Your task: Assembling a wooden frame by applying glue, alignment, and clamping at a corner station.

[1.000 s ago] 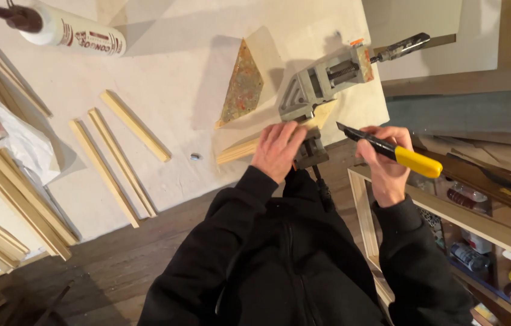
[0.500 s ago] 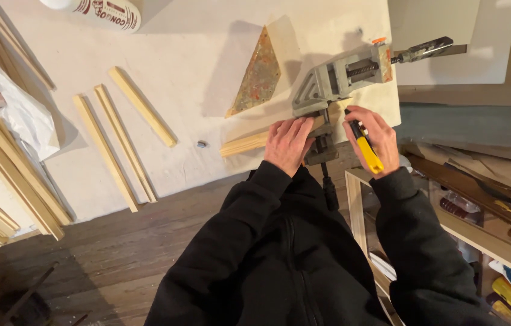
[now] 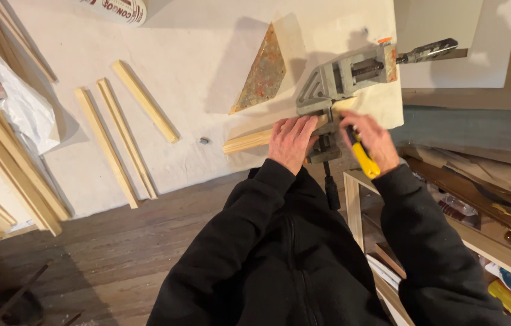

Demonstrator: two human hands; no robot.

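My left hand (image 3: 292,140) presses flat on a pale wooden strip (image 3: 246,142) that lies at the front edge of the white work surface (image 3: 207,54). The strip runs into a grey metal corner clamp (image 3: 343,81) with a long screw handle. My right hand (image 3: 373,140) is shut on a yellow-and-black utility knife (image 3: 364,158), its tip down at the strip just below the clamp. A triangular rust-coloured piece (image 3: 261,75) lies behind the strip.
Three loose wooden strips (image 3: 122,130) lie to the left on the surface. More strips are stacked at the far left (image 3: 11,169). A glue bottle (image 3: 116,9) rests at the top. A wooden frame and shelves with clutter (image 3: 485,241) stand to my right. Dark floorboards lie below.
My right hand has brought the knife in from the right and down to the strip by the clamp. My left hand stayed on the strip. The view shifted slightly.
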